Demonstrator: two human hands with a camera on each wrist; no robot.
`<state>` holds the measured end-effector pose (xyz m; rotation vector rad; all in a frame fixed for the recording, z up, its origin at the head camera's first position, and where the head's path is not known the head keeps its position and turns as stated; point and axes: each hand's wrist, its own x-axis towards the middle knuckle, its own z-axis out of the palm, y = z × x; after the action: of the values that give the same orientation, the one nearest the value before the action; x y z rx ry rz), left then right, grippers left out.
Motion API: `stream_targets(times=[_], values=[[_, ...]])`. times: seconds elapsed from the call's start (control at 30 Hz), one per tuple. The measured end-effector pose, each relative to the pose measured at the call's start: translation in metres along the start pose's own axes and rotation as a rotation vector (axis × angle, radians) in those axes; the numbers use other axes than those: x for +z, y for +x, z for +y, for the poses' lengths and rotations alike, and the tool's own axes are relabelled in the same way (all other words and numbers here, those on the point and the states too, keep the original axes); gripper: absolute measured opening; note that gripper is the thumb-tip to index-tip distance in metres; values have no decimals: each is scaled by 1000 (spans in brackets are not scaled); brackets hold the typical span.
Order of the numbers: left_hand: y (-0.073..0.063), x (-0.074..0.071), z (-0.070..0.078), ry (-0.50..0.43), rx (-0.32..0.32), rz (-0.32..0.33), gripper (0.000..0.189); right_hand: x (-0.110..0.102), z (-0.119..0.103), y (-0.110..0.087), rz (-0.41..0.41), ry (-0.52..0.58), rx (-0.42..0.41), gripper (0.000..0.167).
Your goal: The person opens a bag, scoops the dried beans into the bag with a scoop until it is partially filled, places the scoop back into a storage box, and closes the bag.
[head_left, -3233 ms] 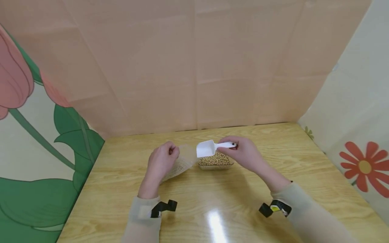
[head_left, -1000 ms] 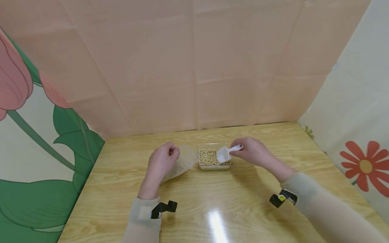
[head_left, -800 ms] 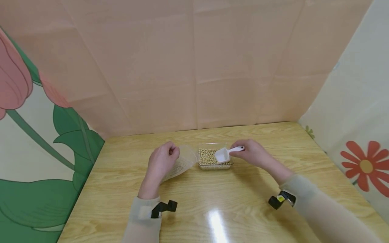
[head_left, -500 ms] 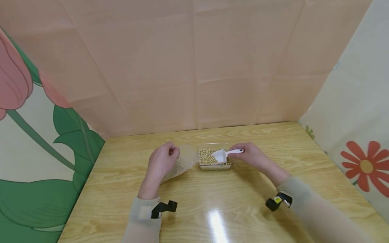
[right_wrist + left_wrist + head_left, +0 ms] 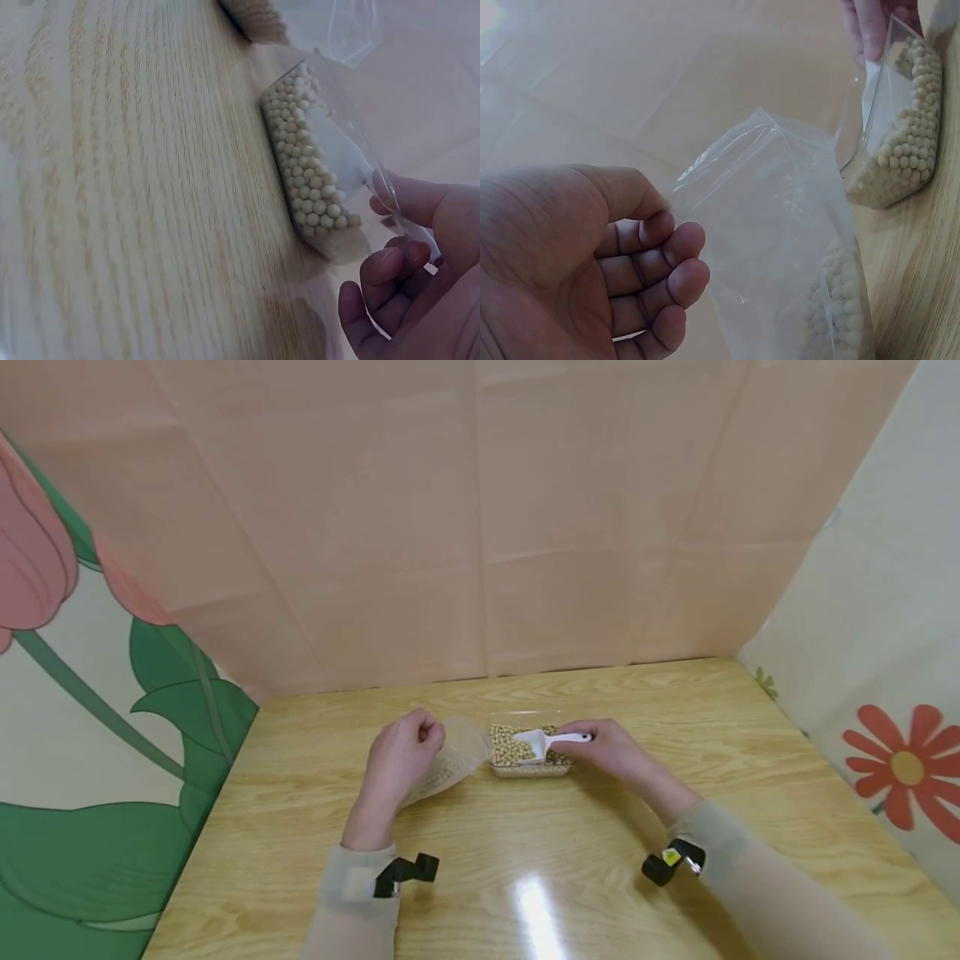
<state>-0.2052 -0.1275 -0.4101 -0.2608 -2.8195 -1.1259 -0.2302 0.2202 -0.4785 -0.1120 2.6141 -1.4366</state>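
The right fingers (image 5: 379, 270), gripping the white scoop (image 5: 536, 744) by its handle, have just pushed it leftward into soybeans (image 5: 506, 750) in the clear box (image 5: 531, 772) beside them; scooping seems under way. The left fingers (image 5: 687, 282) pinch the plastic bag (image 5: 772, 202).

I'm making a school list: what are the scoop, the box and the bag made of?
Scoop: probably plastic, smooth and evenly white.
Box: hard clear plastic or glass, I can't tell which; its stiff walls are shiny and see-through.
Bag: likely thin plastic film, because it's glossy, cloudy-clear and creased.
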Motion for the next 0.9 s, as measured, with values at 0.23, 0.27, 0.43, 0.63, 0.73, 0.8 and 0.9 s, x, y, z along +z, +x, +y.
stream_targets(times=[0.23,0.27,0.43,0.63,0.73,0.8,0.9], values=[[1,-1,0,-3,2,-3,18,7,0,4,-3,33,4,41],[1,-1,0,-4,1,-3,18,7,1,4,-4,40,4,41],[1,-2,0,-4,-5,-4,18,7,3,2,-11,76,14,43],[0,-3,0,-11,-10,-6,18,7,5,0,-7,123,24,45],[0,-3,1,-14,-18,-11,18,8,7,-1,-4,166,42,46],[0,-3,1,-16,-22,-13,18,9,8,-3,-3,196,50,46],[0,-3,1,-17,-23,-13,19,10,8,-5,-1,231,60,46]])
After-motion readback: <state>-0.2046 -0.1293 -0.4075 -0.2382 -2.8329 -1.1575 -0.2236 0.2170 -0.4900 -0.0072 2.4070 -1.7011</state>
